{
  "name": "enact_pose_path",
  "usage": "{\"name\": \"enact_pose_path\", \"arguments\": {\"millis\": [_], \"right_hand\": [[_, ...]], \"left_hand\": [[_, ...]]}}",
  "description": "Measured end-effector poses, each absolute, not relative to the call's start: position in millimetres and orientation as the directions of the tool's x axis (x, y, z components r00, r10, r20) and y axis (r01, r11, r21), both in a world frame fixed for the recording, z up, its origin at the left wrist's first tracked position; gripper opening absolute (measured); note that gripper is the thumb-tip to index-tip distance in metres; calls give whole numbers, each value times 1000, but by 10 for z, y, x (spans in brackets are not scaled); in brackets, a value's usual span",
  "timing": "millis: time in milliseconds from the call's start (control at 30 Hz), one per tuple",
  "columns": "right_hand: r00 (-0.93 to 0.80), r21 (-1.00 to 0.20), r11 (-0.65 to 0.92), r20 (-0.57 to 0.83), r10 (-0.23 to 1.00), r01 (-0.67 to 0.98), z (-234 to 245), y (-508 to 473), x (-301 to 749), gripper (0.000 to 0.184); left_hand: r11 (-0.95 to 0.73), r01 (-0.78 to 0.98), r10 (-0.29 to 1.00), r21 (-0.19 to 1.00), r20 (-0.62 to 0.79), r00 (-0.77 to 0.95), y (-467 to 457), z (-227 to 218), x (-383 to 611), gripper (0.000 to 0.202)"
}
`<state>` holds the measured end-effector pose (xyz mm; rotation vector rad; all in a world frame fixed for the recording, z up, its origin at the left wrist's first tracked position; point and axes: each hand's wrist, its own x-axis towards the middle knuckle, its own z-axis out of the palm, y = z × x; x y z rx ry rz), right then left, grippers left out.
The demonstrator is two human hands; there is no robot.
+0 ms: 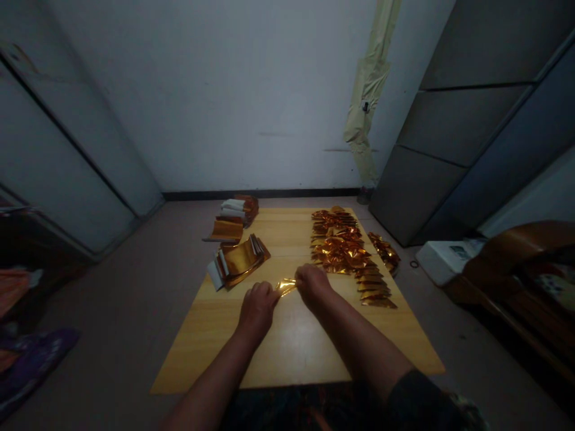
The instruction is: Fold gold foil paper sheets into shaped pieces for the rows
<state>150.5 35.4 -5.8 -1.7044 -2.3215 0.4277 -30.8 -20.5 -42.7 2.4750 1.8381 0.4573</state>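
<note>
A small sheet of gold foil paper [286, 287] lies between my two hands over the wooden board [291, 347]. My left hand [257, 308] is closed and pinches the sheet's left end. My right hand [312, 284] is closed on its right end. Stacks of flat gold foil sheets [238, 258] lie to the left of my hands. A long pile of folded gold foil pieces [348, 251] runs along the board's right side.
More foil stacks [233, 218] sit at the board's far left. A few folded pieces [385, 251] lie off the right edge on the floor. Grey cabinets [453, 137] stand at right, a white device [444, 257] beside them, and a white wall behind.
</note>
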Motion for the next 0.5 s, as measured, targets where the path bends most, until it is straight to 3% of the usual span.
{"name": "enact_pose_path", "arguments": {"millis": [167, 300, 500], "right_hand": [[-354, -248, 337, -26, 935, 908, -15, 282, 1336, 17], [-312, -282, 285, -57, 948, 916, -50, 310, 1270, 18], [-279, -336, 220, -138, 950, 916, 0, 358, 1314, 21]], "left_hand": [[-533, 838, 825, 111, 287, 487, -172, -396, -350, 30], [-578, 808, 797, 119, 299, 526, -175, -355, -407, 32], [-580, 784, 808, 223, 281, 518, -226, -326, -524, 44]]}}
